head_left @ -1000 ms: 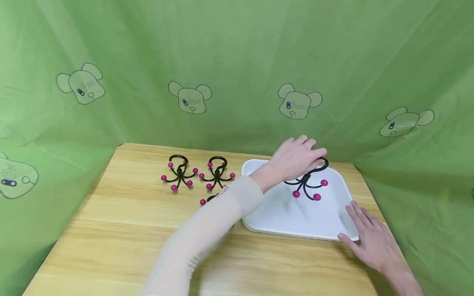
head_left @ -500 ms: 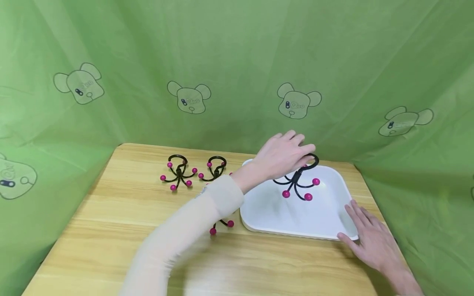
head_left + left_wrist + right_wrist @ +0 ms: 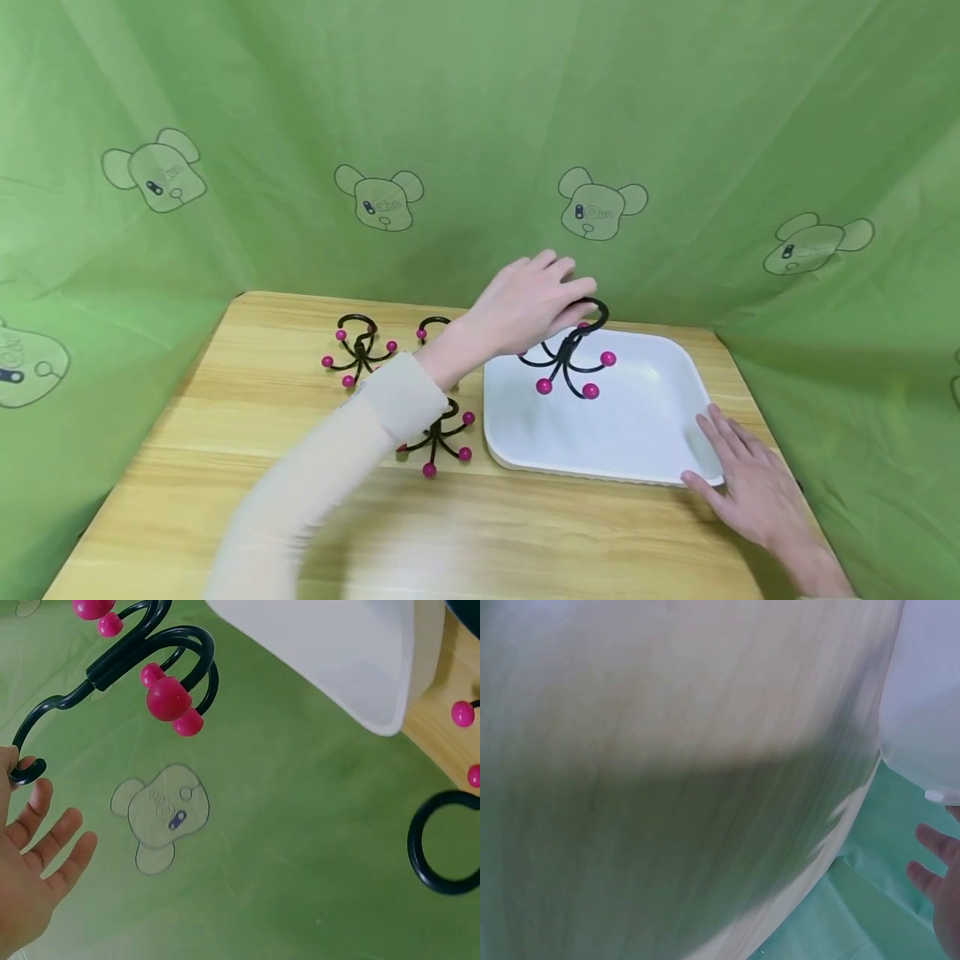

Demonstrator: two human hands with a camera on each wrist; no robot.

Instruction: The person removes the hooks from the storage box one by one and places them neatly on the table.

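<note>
My left hand [image 3: 528, 300] pinches the curved top of a black multi-arm hook hanger [image 3: 567, 352] with pink ball tips. The hanger overlaps the left part of the white tray [image 3: 637, 417] in the head view. In the left wrist view, thumb and forefinger of the left hand [image 3: 37, 847] grip the hook's end while the other fingers spread loosely. My right hand [image 3: 753, 483] rests at the tray's near right corner, fingers straight along the rim. The right wrist view shows only part of that hand [image 3: 946, 877], beside the tray's outer wall [image 3: 922, 697].
Left of the tray on the wooden table [image 3: 570, 542] are three similar hangers: one at the far left [image 3: 360, 350], one mostly behind my left forearm [image 3: 433, 322], one in front [image 3: 435, 432]. A green curtain [image 3: 480, 100] encloses the table's back and sides.
My left hand has carried the hanger leftward and slightly up across the tray. The front hanger has come more into sight as the forearm shifted left. My right hand has stayed at the rim.
</note>
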